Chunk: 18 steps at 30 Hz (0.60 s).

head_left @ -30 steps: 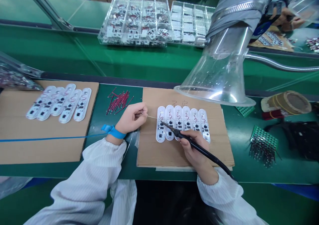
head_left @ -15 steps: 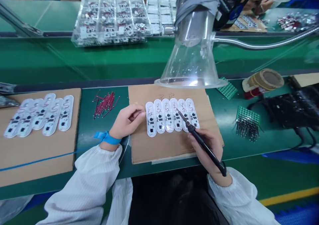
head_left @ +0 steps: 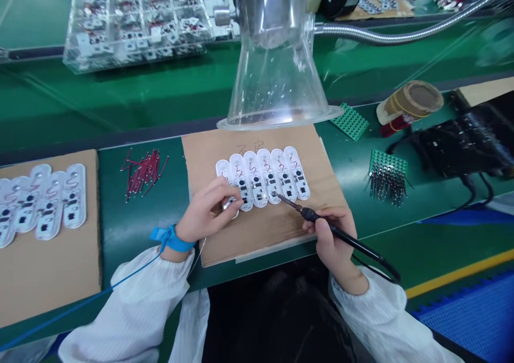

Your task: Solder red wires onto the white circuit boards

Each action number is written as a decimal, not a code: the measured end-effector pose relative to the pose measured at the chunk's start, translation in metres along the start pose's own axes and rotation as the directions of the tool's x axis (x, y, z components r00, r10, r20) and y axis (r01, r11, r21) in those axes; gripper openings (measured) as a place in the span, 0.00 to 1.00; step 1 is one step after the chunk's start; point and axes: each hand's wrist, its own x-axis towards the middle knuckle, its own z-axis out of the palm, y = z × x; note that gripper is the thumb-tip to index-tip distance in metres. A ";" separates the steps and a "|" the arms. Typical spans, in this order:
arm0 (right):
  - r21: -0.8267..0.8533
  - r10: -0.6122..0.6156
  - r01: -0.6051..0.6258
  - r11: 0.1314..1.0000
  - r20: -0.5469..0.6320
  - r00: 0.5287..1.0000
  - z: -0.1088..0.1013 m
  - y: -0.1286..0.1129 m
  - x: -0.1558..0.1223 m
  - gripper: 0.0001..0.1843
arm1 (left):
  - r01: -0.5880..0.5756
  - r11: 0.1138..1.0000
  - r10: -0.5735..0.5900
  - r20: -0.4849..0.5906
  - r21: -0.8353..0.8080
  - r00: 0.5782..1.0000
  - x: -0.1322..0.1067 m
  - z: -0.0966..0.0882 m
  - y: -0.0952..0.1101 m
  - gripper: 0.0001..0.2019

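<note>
A row of several white oblong circuit boards (head_left: 255,178) with thin red wires lies on a cardboard sheet (head_left: 257,234). My left hand (head_left: 211,208) is closed in a pinch over the leftmost board, covering much of it. A thin solder wire (head_left: 199,253) trails below this hand; its end at the fingertips is hard to see. In my right hand (head_left: 336,237) is a black soldering iron (head_left: 361,249), held like a pen. Its tip is at the lower end of the fourth board from the left; whether it touches is unclear.
A clear fume hood (head_left: 277,90) hangs above the boards. Red wires (head_left: 144,173) lie left, beside another cardboard (head_left: 52,266) bearing similar boards. On the right are green perforated boards (head_left: 349,121), a round pot (head_left: 417,100) and a black device (head_left: 461,141). A parts tray (head_left: 136,25) stands behind.
The view has shifted, so the scene sits further left. My left hand has moved right, over the leftmost board. The iron's tip has gone down to the fourth board's lower end.
</note>
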 end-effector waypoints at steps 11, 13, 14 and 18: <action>-0.070 0.032 -0.022 0.997 0.138 0.990 -0.009 0.004 -0.002 0.07 | -0.014 1.000 0.014 0.070 -0.002 0.997 -0.001 -0.001 -0.004 0.03; -0.077 0.036 -0.026 0.997 0.133 0.990 -0.010 0.004 -0.003 0.07 | -0.011 1.000 0.011 0.072 0.001 0.997 -0.001 -0.001 -0.004 0.04; -0.079 0.035 -0.025 0.997 0.130 0.991 -0.010 0.005 -0.003 0.07 | -0.011 1.000 0.010 0.075 0.002 0.997 0.000 -0.001 -0.004 0.04; -0.088 0.037 -0.025 0.996 0.139 0.990 -0.009 0.004 -0.003 0.08 | -0.005 1.000 0.005 0.090 0.003 0.996 0.000 -0.001 -0.003 0.04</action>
